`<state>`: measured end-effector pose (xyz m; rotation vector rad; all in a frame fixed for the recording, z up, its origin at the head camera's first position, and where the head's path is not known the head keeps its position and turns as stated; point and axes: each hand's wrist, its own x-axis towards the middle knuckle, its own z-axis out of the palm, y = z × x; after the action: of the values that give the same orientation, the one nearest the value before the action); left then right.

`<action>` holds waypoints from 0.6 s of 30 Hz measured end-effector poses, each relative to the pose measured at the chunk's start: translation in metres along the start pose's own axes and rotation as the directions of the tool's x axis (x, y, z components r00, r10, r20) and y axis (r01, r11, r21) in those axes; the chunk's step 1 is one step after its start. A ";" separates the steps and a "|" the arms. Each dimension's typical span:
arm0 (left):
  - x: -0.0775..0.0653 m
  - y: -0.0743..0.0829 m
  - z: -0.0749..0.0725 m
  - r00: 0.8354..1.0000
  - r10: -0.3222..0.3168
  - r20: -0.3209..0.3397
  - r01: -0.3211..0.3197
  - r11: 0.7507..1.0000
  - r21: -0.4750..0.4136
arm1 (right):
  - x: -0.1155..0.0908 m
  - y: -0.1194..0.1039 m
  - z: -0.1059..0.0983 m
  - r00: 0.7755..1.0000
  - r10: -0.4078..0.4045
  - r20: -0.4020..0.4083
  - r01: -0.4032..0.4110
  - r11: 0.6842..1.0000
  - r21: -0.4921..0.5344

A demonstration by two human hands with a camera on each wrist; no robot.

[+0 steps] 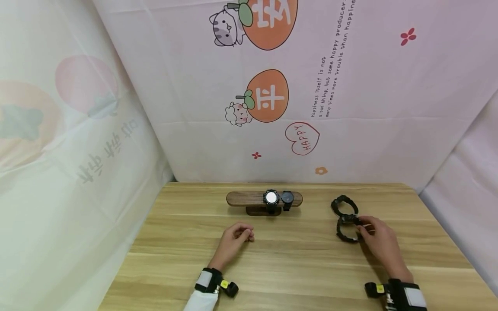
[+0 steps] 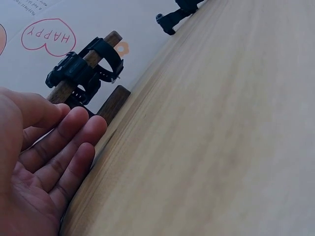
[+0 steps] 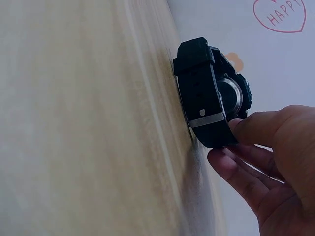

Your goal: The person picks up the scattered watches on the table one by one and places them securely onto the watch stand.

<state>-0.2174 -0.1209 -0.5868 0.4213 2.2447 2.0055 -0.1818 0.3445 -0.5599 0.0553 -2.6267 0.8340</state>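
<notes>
Fingers [image 3: 222,163] of the right hand [image 1: 382,242] pinch the near watch [image 3: 204,105] by its band, on the table's [image 1: 295,259] right; the left hand's [image 1: 232,242] hang loosely bent, holding nothing. The far watch [image 1: 351,202] sits right behind, so a careless lift could snag or topple it.

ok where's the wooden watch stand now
In the head view, the wooden watch stand is near the back edge of the table, beyond the left hand and left of the right hand, with two watches on it.

watch stand [image 2: 114,104]: partly hidden (left wrist view) | upper orange print [image 1: 271,26]: cut off
</notes>
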 end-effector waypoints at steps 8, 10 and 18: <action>-0.001 0.000 -0.001 1.000 0.002 0.005 -0.002 1.000 0.009 | 0.000 -0.003 0.003 0.999 0.022 0.033 -0.023 1.000 0.016; -0.001 0.000 -0.001 1.000 -0.002 0.005 0.002 1.000 0.013 | 0.000 -0.004 0.003 0.999 0.024 0.035 -0.025 1.000 0.017; -0.002 0.001 0.000 1.000 -0.008 -0.002 0.008 1.000 0.022 | 0.001 -0.007 0.007 1.000 0.010 0.020 -0.011 1.000 0.020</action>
<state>-0.2156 -0.1210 -0.5862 0.4119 2.2671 1.9798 -0.1844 0.3352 -0.5605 0.0556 -2.6397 0.8684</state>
